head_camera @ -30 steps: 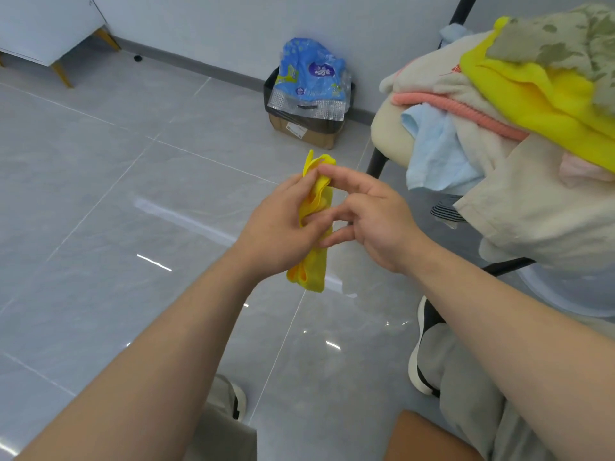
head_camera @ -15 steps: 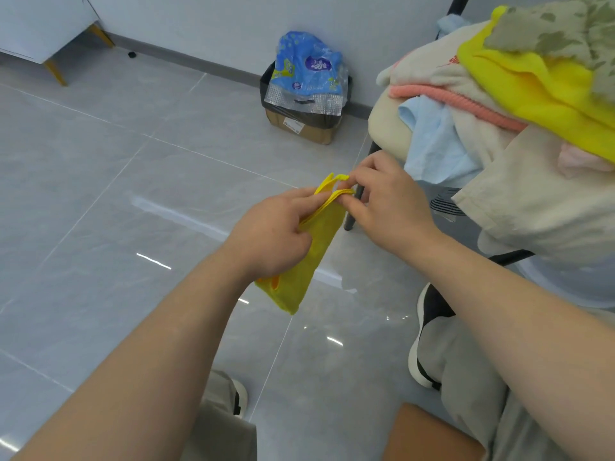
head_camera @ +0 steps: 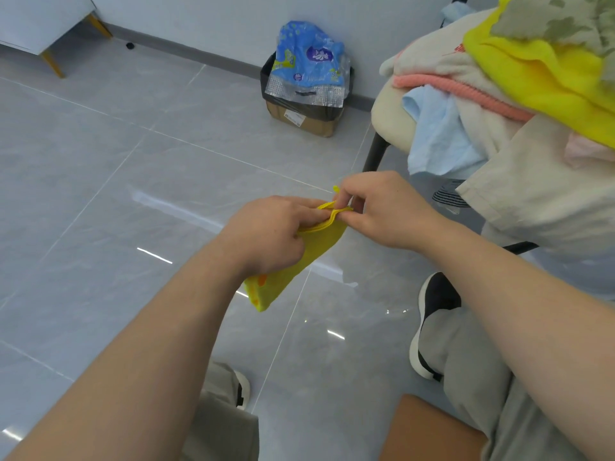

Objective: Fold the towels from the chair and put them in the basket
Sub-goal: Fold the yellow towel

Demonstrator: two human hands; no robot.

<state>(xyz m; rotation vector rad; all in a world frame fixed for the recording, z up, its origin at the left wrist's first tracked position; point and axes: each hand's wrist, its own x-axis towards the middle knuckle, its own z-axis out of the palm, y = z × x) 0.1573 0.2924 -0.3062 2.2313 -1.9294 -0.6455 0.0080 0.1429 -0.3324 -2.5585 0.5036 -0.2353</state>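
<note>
Now both hands are sitting lower in the frame than a second ago, and the towel (head_camera: 293,271), then bunched upright between them, is hanging as a flat folded strip at centre. The left hand (head_camera: 266,234) is gripping its near upper edge with curled fingers. The right hand (head_camera: 389,211) is pinching the stacked corner at the far end. The towel's lower tip is pointing down-left, above the floor (head_camera: 100,194). The left hand is covering part of the fold, so its layers are hard to count. At upper right the chair (head_camera: 389,118) is running off the frame edge, its pile (head_camera: 482,94) only partly showing. Counted: two hands, one towel held, one chair, one box (head_camera: 306,121) at top centre, two shoes (head_camera: 432,314).
</note>
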